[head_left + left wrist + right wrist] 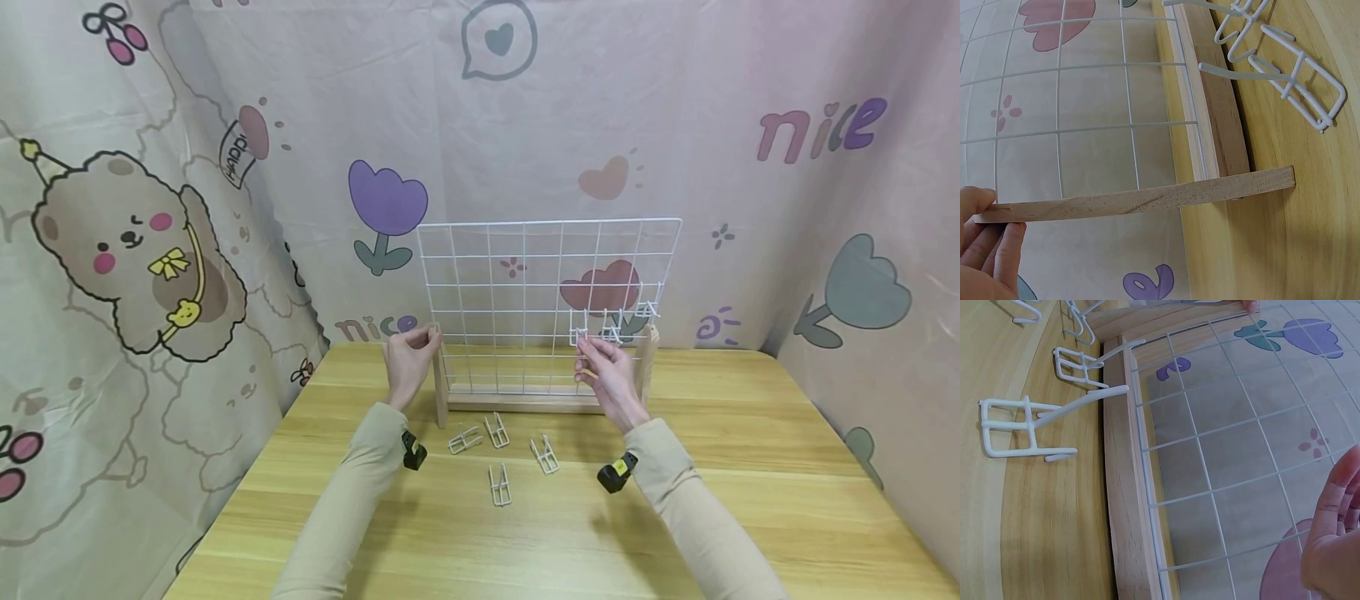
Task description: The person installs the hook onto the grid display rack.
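Observation:
A white wire grid panel (525, 311) stands upright in a wooden stand (441, 387). My left hand (410, 358) pinches the top of the stand's left post; in the left wrist view, thumb and fingers lie on either side of that post (1129, 201). On the lower right of the grid, my right hand (611, 375) holds a white wire hook (577, 327) between thumb and fingertips. Two more hooks hang to its right, one close beside (612, 332) and one higher up (647, 308). In the right wrist view, the fingers (1334, 506) are bent and hide the hook.
Several loose white hooks lie on the wooden table (720, 500) in front of the stand, among them a near one (500, 487) and a right one (545, 457). A printed curtain (517, 125) hangs behind the table and along its sides.

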`<state>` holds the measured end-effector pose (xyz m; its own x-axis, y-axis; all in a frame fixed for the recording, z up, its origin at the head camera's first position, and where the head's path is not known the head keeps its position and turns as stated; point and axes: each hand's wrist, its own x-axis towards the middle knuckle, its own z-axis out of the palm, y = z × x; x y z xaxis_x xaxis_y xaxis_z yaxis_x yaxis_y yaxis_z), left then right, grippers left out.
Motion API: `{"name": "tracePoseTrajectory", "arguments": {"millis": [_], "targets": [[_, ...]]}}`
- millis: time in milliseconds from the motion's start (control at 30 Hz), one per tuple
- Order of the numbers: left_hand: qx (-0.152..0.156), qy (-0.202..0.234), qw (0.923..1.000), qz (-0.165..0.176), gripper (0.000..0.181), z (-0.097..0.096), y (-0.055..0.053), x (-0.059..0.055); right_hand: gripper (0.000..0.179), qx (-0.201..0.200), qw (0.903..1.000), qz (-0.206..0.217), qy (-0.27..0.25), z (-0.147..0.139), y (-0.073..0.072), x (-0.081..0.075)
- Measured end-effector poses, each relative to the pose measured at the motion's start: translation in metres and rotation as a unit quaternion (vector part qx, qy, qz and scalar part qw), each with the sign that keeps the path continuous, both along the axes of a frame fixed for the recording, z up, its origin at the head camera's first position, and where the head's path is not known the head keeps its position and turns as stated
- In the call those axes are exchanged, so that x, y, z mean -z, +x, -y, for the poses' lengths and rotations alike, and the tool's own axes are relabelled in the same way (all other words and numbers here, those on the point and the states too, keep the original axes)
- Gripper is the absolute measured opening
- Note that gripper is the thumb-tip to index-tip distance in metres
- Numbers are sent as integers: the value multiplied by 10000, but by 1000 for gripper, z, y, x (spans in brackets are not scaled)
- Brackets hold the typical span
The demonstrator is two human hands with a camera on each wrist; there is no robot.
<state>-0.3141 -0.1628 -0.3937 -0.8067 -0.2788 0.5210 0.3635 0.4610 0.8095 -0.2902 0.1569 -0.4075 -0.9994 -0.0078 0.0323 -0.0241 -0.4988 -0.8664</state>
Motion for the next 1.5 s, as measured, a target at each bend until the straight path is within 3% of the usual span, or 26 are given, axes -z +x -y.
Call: {"name": "tracePoseTrajectory", "arguments": {"millis": [667, 1500], "targets": [[-53, -90, 9999, -27, 21, 0, 1, 0, 7, 44, 9998, 59, 173, 0, 1, 3], [22, -15, 10000, 1, 21, 0, 0, 0, 12, 32, 9987, 188, 480, -3, 5, 7]]}}
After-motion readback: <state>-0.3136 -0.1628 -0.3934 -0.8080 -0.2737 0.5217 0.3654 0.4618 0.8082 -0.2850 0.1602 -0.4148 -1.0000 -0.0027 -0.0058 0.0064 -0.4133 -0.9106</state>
